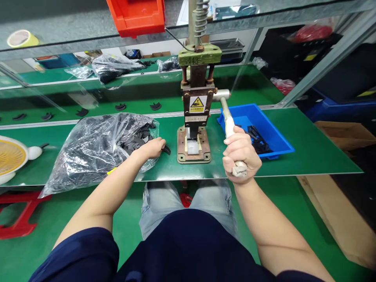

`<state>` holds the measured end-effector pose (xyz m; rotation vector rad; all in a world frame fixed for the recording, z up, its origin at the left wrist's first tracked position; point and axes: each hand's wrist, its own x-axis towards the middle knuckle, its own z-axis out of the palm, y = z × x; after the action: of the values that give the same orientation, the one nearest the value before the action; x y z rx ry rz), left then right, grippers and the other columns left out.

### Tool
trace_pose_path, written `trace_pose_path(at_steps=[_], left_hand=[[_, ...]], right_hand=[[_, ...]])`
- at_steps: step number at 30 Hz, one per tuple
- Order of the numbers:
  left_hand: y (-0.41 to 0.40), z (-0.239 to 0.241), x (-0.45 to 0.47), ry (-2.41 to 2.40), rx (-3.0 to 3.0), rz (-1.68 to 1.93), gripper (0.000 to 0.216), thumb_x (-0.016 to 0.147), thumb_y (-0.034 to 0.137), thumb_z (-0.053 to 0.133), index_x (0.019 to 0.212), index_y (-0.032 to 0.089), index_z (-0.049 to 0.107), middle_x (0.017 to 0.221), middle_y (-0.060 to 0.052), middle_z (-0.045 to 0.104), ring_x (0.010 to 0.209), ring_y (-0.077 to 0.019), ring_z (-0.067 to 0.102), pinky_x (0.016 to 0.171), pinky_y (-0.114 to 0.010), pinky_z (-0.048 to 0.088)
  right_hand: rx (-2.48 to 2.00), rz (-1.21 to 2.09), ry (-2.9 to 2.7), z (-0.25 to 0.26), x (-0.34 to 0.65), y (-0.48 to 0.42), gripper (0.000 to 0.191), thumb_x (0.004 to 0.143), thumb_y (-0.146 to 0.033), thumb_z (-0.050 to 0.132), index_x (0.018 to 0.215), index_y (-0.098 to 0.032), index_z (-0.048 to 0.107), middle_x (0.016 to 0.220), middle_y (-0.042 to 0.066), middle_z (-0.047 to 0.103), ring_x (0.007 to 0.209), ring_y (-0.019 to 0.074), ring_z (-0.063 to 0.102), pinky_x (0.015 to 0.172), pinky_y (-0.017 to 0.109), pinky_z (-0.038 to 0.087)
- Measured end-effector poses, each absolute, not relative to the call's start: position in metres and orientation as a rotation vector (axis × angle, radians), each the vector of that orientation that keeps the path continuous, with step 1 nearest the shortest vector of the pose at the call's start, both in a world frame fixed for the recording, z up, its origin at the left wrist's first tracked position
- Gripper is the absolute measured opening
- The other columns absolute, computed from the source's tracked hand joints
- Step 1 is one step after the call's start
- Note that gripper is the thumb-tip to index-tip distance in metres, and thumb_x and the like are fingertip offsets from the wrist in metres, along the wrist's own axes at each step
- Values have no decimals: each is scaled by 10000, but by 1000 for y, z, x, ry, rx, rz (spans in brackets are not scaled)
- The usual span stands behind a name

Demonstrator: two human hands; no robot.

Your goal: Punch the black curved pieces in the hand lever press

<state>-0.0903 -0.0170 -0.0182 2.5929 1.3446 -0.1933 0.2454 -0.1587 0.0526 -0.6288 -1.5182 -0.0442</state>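
Observation:
My right hand (pixel 241 154) is wrapped round the taped lever handle (pixel 227 117) of a hand press (pixel 198 98). The press stands on the bench with a pale metal block (pixel 193 147) on its base, under the ram. To the left of the press, my left hand (pixel 155 148) has its fingers closed on a small black curved plastic part (pixel 166 149), which pokes out past the fingertips. That hand is at the open mouth of a clear plastic bag (pixel 94 145), where many similar black parts (pixel 136 139) lie loose.
A blue bin (pixel 282 147) with black parts stands right of the press. Several black curved pieces (pixel 155 106) lie in a row along the back of the bench. A white fan (pixel 29 152) sits at far left. An orange bin (pixel 141 23) and tape roll (pixel 22 38) are on the shelf above.

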Motion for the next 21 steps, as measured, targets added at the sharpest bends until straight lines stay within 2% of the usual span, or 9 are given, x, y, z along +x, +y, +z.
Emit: trace_pose_path(at_steps=[3, 6, 8, 10, 12, 16, 19, 21], left_hand=[[-17, -10, -91, 1286, 2577, -268, 153, 762, 135, 720, 875, 226, 672, 1046, -138, 717, 1048, -318, 709, 926, -378, 548], [-18, 4, -92, 1310, 2502, -171, 77, 836, 230, 727, 822, 241, 652, 958, -101, 733, 971, -300, 724, 899, -383, 555], [-19, 11, -88, 1401, 2339, 51, 96, 865, 243, 732, 909, 238, 647, 912, -66, 730, 890, -262, 728, 856, -378, 567], [-22, 12, -78, 1460, 2013, 382, 226, 867, 237, 758, 1049, 225, 625, 904, -39, 725, 824, -218, 733, 807, -359, 586], [-25, 9, -63, 1411, 1612, 667, 283, 880, 230, 770, 1103, 203, 598, 894, -27, 726, 774, -175, 739, 785, -334, 606], [-31, -1, -29, 1282, 1201, 787, 287, 874, 305, 840, 920, 184, 583, 739, -4, 710, 650, -130, 701, 700, -285, 608], [-32, -4, -9, 1302, 1229, 738, 366, 858, 386, 880, 798, 182, 582, 608, 20, 652, 517, -88, 603, 520, -193, 488], [-32, -4, 2, 1298, 1243, 724, 373, 880, 411, 869, 791, 179, 590, 562, 22, 635, 471, -78, 572, 468, -173, 431]], right_hand=[[-614, -30, -1523, 52, 245, -159, 207, 844, -321, 743, 712, -285, 588, 672, -41, 641, 870, 201, 712, 1148, 626, 562], [-609, -17, -1503, 52, 244, -159, 229, 861, -344, 746, 710, -282, 587, 690, -49, 646, 888, 196, 717, 1154, 622, 563], [-610, -10, -1491, 51, 244, -159, 239, 862, -349, 749, 706, -281, 581, 696, -55, 648, 893, 190, 725, 1163, 607, 564], [-609, -9, -1495, 50, 244, -159, 229, 856, -332, 746, 707, -283, 579, 704, -58, 650, 894, 187, 730, 1171, 597, 565], [-604, -15, -1508, 50, 245, -159, 209, 842, -307, 742, 714, -286, 578, 711, -58, 652, 896, 189, 730, 1173, 595, 567], [-601, -29, -1512, 51, 245, -159, 203, 842, -301, 737, 722, -284, 574, 704, -49, 647, 901, 199, 720, 1163, 605, 572], [-602, -28, -1513, 52, 245, -159, 199, 853, -310, 736, 726, -285, 586, 699, -40, 646, 902, 205, 718, 1158, 609, 571], [-603, -26, -1520, 52, 245, -160, 195, 856, -314, 736, 729, -286, 592, 703, -43, 648, 905, 205, 720, 1161, 612, 568]])
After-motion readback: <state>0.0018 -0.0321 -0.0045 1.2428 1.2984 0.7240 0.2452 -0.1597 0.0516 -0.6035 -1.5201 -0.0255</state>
